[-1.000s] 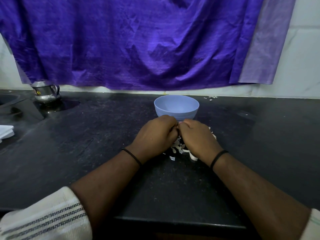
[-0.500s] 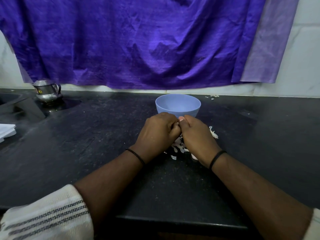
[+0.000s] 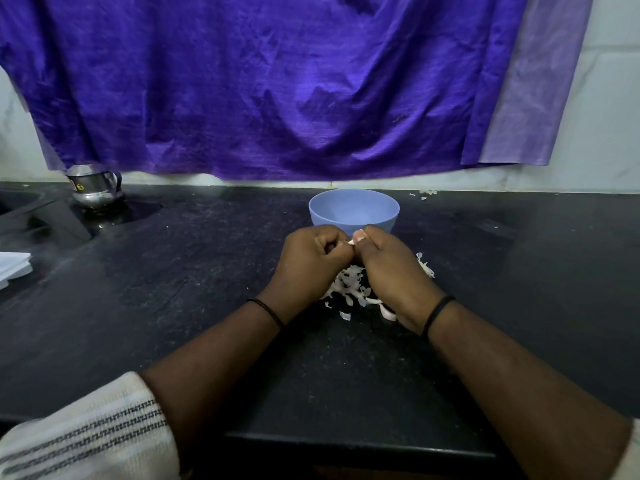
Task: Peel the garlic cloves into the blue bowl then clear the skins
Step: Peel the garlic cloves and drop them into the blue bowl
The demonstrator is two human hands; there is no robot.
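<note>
1. The person's two hands meet in front of the blue bowl (image 3: 354, 212), just above the black tabletop (image 3: 173, 306).
2. The left hand (image 3: 308, 261) has its fingers curled in, thumb side turned toward the other hand.
3. The right hand (image 3: 388, 268) is curled too, its thumb tip pressed against a small pale garlic clove (image 3: 351, 242) that shows between the two hands.
4. Both hands pinch that clove; only a sliver of it is visible, so I cannot tell how much skin remains on it.
5. The blue bowl stands upright just behind the hands, near the back of the tabletop; its contents are not clear from here.
6. A heap of white garlic skins (image 3: 349, 289) lies on the tabletop beneath and between the wrists, with more scraps just right of the right hand.
7. Each wrist wears a thin black band, and a cream sleeve (image 3: 86, 434) with dark stripes covers the left forearm.
8. A small steel jug (image 3: 95, 187) sits at the far left of the tabletop, and a purple cloth (image 3: 277, 84) hangs on the wall behind.
9. A few skin flecks (image 3: 427, 192) lie by the wall, right of the bowl.
</note>
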